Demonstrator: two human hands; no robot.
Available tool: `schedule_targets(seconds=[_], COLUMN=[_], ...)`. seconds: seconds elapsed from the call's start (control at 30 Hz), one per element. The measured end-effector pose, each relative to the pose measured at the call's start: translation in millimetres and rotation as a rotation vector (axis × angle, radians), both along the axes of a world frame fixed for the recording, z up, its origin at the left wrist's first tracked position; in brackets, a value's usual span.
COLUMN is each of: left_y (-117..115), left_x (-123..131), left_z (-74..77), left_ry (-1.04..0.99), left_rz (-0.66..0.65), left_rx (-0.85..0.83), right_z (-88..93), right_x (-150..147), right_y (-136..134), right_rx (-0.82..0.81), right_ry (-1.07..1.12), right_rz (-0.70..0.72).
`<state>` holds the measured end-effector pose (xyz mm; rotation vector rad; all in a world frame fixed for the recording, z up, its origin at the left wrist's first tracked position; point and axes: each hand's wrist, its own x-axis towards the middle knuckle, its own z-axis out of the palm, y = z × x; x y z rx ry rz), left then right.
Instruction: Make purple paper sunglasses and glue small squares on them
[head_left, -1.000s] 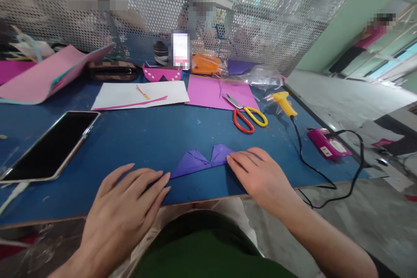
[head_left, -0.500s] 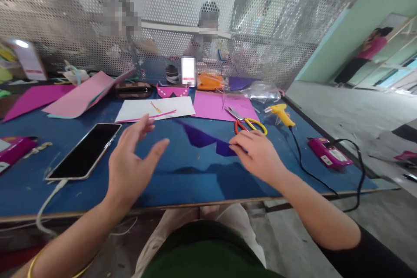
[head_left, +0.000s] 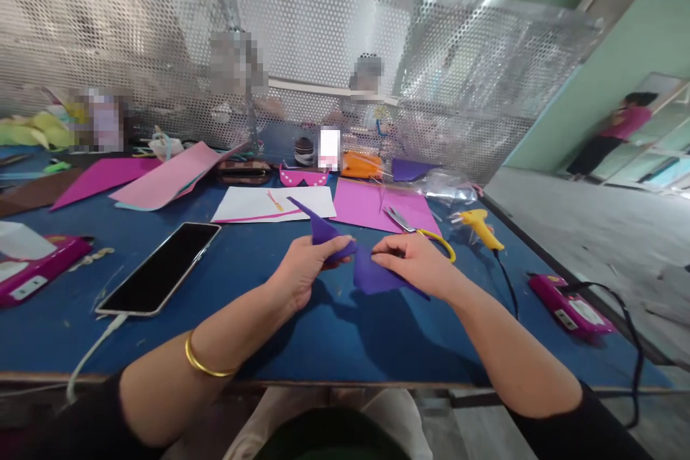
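My left hand point(head_left: 308, 264) pinches one part of a cut purple sheet point(head_left: 380, 277), thumb on top, with a pointed strip rising from the grip. A short way to the right, my right hand point(head_left: 412, 262) holds the wider part between thumb and fingers. Whether both parts are one piece cannot be made out. The sheet is held just over the blue table and casts a shadow on it. Beyond my right hand lie scissors point(head_left: 438, 241) with yellow showing on the handle. Behind the purple sheet is a white sheet point(head_left: 242, 203) with a pink strip along its edge.
A phone point(head_left: 162, 269) on a white cable lies left. Right are a yellow glue gun point(head_left: 481, 228) and a magenta extension box point(head_left: 570, 307). A pink sheet point(head_left: 359, 203) and a pink mask-shaped piece point(head_left: 303, 176) lie behind, before a perforated metal screen point(head_left: 313, 21).
My left hand has moved right and closed on the purple sheet; before, it was open and apart from it. My right hand has kept hold of the sheet. The view has shifted.
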<state>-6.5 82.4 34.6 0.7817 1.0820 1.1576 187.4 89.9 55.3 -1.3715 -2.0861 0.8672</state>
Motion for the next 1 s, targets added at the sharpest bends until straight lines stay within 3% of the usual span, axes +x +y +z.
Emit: schedule_targets(seconds=[0.27, 0.53, 0.83, 1.0], left_y=[2, 2, 3, 1], left_x=[-1, 0, -1, 1], left_z=[-13.9, -13.5, -9.4, -8.2], left_ry=[0.0, -0.029, -0.005, 0.004], left_rz=[0.082, 0.032, 0.144, 0.09], left_rx=[-0.035, -0.13, -0.085, -0.119], right_z=[-11.3, -19.0, -21.1, -21.5], right_x=[-32, -21, -23, -20], right_y=[16, 11, 8, 9], right_rx=[0.008, 0.005, 0.04, 0.031], right_ry=[0.023, 0.022, 0.026, 0.029], right_rz=[-0.091, -0.014, -0.041, -0.028])
